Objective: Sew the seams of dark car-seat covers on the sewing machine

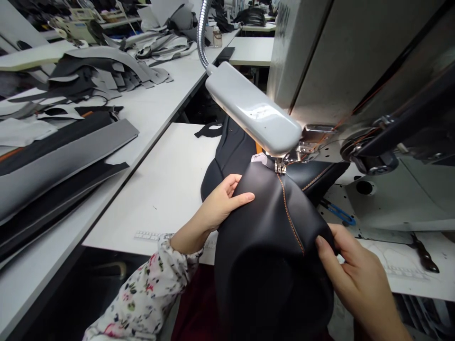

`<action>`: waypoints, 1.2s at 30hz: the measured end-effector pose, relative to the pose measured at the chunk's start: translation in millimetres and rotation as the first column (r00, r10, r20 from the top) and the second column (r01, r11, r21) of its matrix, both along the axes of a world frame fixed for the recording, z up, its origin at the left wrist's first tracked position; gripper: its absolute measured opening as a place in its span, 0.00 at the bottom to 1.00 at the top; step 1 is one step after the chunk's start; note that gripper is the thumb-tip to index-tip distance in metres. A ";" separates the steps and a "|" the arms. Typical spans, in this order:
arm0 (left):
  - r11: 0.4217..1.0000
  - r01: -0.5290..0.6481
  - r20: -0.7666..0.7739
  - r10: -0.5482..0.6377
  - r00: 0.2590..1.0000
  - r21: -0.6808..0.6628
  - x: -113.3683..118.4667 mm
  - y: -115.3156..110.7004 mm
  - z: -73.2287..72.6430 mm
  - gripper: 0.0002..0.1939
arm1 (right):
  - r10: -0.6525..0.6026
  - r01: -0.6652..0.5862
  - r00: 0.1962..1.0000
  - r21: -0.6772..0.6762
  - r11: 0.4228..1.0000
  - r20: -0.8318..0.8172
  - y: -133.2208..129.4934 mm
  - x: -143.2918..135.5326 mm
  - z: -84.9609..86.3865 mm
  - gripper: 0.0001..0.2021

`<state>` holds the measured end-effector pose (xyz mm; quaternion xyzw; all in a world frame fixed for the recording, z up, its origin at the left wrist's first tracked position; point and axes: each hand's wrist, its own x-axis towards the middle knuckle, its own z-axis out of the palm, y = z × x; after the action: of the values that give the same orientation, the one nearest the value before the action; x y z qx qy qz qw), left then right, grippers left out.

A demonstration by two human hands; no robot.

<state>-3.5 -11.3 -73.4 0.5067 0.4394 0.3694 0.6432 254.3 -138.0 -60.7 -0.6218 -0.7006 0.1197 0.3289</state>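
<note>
A black leather-like cover (pixel 256 227) with a line of orange stitching lies under the presser foot (pixel 280 166) of a sewing machine (pixel 320 61). At the cover's left edge, my left hand (pixel 227 199) grips it, thumb on top and fingers underneath. My right hand (pixel 351 270) pinches the right side lower down, with the thumb on the surface and the other fingers partly hidden behind. The near part of the cover sags over the table edge toward my lap. A small white label (pixel 259 158) shows beside the foot.
A grey lamp (pixel 252 106) on a bendy metal neck hangs over the sewing spot. Blue-handled thread snips (pixel 337 211) and a dark-handled tool (pixel 424 253) lie to the right. On the left table (pixel 149 113) are stacks of grey and black cut pieces (pixel 71 161).
</note>
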 end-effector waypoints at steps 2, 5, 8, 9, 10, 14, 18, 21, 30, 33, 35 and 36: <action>0.998 0.063 0.018 -0.063 0.998 -0.009 -0.4 -4.8 7.3 0.23 | -0.043 0.042 0.997 0.006 0.999 0.062 4.1 4.1 -6.2 0.10; 0.964 0.212 -0.095 -0.199 0.975 0.162 4.5 -14.2 23.9 0.16 | -0.101 0.085 0.983 0.106 0.991 0.155 10.8 12.0 -14.6 0.18; 0.761 0.462 -0.478 -0.229 0.848 0.456 20.2 -22.4 35.7 0.10 | -0.081 0.057 0.994 0.293 0.954 0.071 16.7 13.6 -4.9 0.19; 0.663 0.557 -0.605 -0.192 0.773 0.501 26.9 -24.3 36.4 0.10 | -0.012 -0.007 0.999 0.338 0.941 0.052 19.3 11.1 3.3 0.19; 0.572 0.637 -0.700 -0.146 0.699 0.517 33.3 -25.7 35.2 0.09 | 0.095 -0.115 0.993 0.372 0.921 0.073 22.8 6.9 13.0 0.19; 0.360 0.761 -0.800 -0.063 0.597 0.540 45.1 -26.4 21.4 0.05 | 0.479 -0.565 0.810 0.234 0.791 0.338 47.1 -21.4 47.5 0.13; 0.317 0.761 -0.800 -0.012 0.600 0.566 28.3 -17.1 15.7 0.11 | 0.467 -0.517 0.729 -0.045 0.855 0.500 72.9 -45.7 51.5 0.10; 0.171 0.749 -0.768 0.172 0.617 0.640 7.8 1.4 18.7 0.15 | 0.450 -0.477 0.649 -0.133 0.869 0.613 84.9 -50.0 46.6 0.07; 0.006 0.485 -0.395 0.591 0.703 0.874 13.7 75.5 19.8 0.13 | 0.342 -0.373 0.907 0.093 0.923 0.246 94.6 0.8 34.5 0.13; 0.098 0.293 -0.299 0.532 0.793 0.951 24.6 60.5 11.3 0.11 | 0.209 -0.203 0.977 0.114 0.972 -0.038 91.9 10.2 18.9 0.12; 0.132 0.193 -0.234 0.521 0.821 0.972 23.6 34.0 -1.9 0.12 | 0.132 -0.116 0.957 0.073 0.990 -0.258 91.6 8.1 12.3 0.11; 0.134 0.173 -0.218 0.520 0.826 0.976 21.6 18.2 -11.3 0.15 | 0.102 -0.092 0.924 0.044 0.995 -0.369 91.9 5.2 11.3 0.10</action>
<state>18.1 6.9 -84.7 0.8173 0.3053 0.4872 -0.0381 259.5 -46.1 -49.4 -0.5483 -0.6574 0.2420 0.4567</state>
